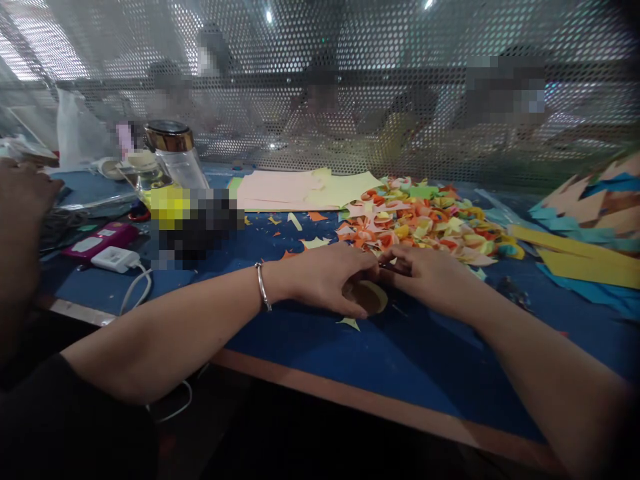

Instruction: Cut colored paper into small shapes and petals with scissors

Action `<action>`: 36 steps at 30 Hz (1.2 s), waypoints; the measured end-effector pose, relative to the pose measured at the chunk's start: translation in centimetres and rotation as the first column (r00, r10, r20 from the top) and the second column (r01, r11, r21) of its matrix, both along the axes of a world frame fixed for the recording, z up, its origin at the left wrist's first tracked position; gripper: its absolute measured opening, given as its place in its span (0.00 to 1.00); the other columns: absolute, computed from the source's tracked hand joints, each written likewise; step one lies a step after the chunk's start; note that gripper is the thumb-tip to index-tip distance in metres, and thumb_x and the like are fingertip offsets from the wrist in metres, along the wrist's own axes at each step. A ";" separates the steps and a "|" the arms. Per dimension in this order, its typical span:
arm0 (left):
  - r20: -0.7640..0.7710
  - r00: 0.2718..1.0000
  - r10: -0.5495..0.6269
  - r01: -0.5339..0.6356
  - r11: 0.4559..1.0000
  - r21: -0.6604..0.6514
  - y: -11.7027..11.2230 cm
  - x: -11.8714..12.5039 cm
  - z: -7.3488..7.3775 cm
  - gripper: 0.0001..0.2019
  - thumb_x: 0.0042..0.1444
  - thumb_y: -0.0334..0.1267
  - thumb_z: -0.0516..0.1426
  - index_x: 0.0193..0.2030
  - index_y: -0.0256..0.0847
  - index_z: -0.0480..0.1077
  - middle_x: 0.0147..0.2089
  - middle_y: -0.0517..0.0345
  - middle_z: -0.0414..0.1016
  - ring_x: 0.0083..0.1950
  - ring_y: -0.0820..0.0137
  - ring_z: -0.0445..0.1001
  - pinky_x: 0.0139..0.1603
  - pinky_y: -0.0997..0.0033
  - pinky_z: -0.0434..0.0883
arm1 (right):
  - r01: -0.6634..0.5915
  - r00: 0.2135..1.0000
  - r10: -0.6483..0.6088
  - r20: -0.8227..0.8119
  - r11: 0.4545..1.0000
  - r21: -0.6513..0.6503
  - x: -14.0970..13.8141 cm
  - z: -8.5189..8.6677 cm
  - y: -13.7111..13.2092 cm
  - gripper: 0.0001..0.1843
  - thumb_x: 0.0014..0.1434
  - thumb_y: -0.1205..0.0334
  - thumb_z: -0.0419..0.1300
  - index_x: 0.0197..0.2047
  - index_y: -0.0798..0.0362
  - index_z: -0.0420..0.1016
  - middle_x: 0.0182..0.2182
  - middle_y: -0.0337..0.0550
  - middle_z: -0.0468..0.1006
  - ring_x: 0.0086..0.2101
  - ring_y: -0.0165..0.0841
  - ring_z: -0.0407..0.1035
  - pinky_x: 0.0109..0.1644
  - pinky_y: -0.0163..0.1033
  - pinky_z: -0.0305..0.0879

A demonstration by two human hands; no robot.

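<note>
My left hand (333, 277), with a silver bracelet at the wrist, curves its fingers and thumb around a round, pale-yellow-rimmed piece (377, 300) just above the blue table. Its exact kind is unclear, and my fingers cover part of it. My right hand (433, 277) meets it from the other side, fingers bent and pinched close to the left fingertips; what they grip is hidden. Just below the left hand lies a small pale paper scrap (350, 324). Beyond both hands is a heap of curled, colourful paper pieces (425, 223).
Pale paper sheets (280, 189) lie at the back before a perforated metal screen (320, 100). Yellow strips (590, 260) and cut paper stand right. A glass bottle (183, 167), a white charger (116, 260) and another person's arm (20, 233) are left.
</note>
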State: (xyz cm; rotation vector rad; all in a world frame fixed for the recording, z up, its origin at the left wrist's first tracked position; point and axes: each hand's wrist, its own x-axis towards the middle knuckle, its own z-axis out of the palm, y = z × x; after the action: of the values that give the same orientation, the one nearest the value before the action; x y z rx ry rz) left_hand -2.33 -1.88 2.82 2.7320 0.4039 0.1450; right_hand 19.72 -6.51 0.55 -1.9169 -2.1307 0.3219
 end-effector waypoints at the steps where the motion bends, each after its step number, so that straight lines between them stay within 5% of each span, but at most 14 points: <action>1: 0.001 1.000 -0.001 0.001 1.000 0.009 0.3 -0.1 0.1 0.18 0.57 0.44 0.65 0.50 0.37 0.71 0.51 0.46 0.77 0.52 0.60 0.74 0.53 0.62 0.68 | 0.005 1.000 -0.005 -0.001 1.000 -0.003 0.0 0.0 0.0 0.28 0.62 0.32 0.57 0.40 0.50 0.79 0.21 0.40 0.74 0.24 0.35 0.69 0.28 0.38 0.55; 8: 0.072 0.975 0.208 -0.208 0.978 -0.006 2.7 -1.4 0.5 0.18 0.55 0.46 0.64 0.49 0.38 0.73 0.45 0.50 0.78 0.45 0.63 0.74 0.45 0.65 0.68 | -0.013 1.000 0.013 -0.005 1.000 0.022 0.1 0.0 0.0 0.22 0.63 0.39 0.58 0.39 0.50 0.80 0.22 0.41 0.76 0.25 0.35 0.70 0.29 0.38 0.57; 11: 0.040 0.992 0.120 -0.117 0.991 -0.069 2.5 -1.3 0.3 0.27 0.53 0.56 0.67 0.52 0.39 0.74 0.50 0.48 0.77 0.51 0.60 0.74 0.52 0.63 0.68 | 0.005 1.000 -0.005 -0.011 1.000 0.004 0.0 0.0 0.0 0.21 0.63 0.40 0.58 0.40 0.50 0.79 0.22 0.41 0.76 0.24 0.35 0.70 0.29 0.38 0.56; 15: -0.040 0.997 0.069 -0.066 0.995 0.076 2.2 -0.9 0.0 0.23 0.56 0.52 0.65 0.51 0.36 0.75 0.50 0.46 0.75 0.54 0.58 0.71 0.56 0.62 0.67 | 0.007 1.000 -0.007 -0.013 1.000 0.013 0.1 -0.1 0.0 0.21 0.62 0.40 0.59 0.37 0.50 0.78 0.22 0.40 0.75 0.24 0.34 0.69 0.28 0.38 0.56; 21: 0.067 0.941 0.332 -0.339 0.916 0.217 4.3 -2.1 0.2 0.18 0.61 0.42 0.59 0.54 0.35 0.74 0.53 0.41 0.74 0.56 0.55 0.71 0.58 0.58 0.67 | 0.036 0.999 -0.037 0.030 0.999 0.036 -0.1 -0.2 -0.1 0.22 0.62 0.39 0.58 0.38 0.50 0.78 0.24 0.42 0.77 0.25 0.37 0.71 0.29 0.39 0.58; 23: 0.140 0.921 0.364 -0.386 0.900 0.203 4.3 -2.2 0.4 0.16 0.60 0.38 0.58 0.54 0.37 0.74 0.52 0.42 0.75 0.55 0.57 0.71 0.57 0.59 0.67 | 0.046 0.998 -0.047 0.045 0.998 0.036 -0.1 -0.2 -0.2 0.21 0.62 0.40 0.58 0.38 0.50 0.78 0.25 0.43 0.78 0.27 0.38 0.72 0.29 0.40 0.59; 30: 0.018 0.976 0.215 -0.216 0.972 0.092 3.2 -2.1 1.0 0.14 0.62 0.45 0.58 0.48 0.38 0.76 0.46 0.47 0.79 0.45 0.63 0.74 0.45 0.65 0.67 | 0.080 0.992 -0.081 0.093 0.997 0.012 0.1 -0.3 -0.2 0.20 0.64 0.40 0.58 0.38 0.49 0.75 0.30 0.46 0.81 0.31 0.42 0.74 0.33 0.42 0.60; 36: 0.035 0.919 0.393 -0.393 0.920 0.000 6.0 -4.8 1.9 0.12 0.57 0.36 0.58 0.46 0.38 0.78 0.45 0.47 0.82 0.41 0.67 0.76 0.43 0.66 0.66 | 0.081 0.988 -0.077 0.130 0.996 -0.025 0.1 -0.1 -0.3 0.23 0.64 0.37 0.55 0.40 0.49 0.74 0.31 0.48 0.80 0.32 0.43 0.73 0.35 0.43 0.60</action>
State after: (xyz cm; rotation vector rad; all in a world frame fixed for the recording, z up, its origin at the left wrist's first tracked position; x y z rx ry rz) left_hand -7.17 4.11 4.69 2.6162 0.9414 0.2984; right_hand 19.84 -6.79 0.41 -2.0858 -2.1333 0.2215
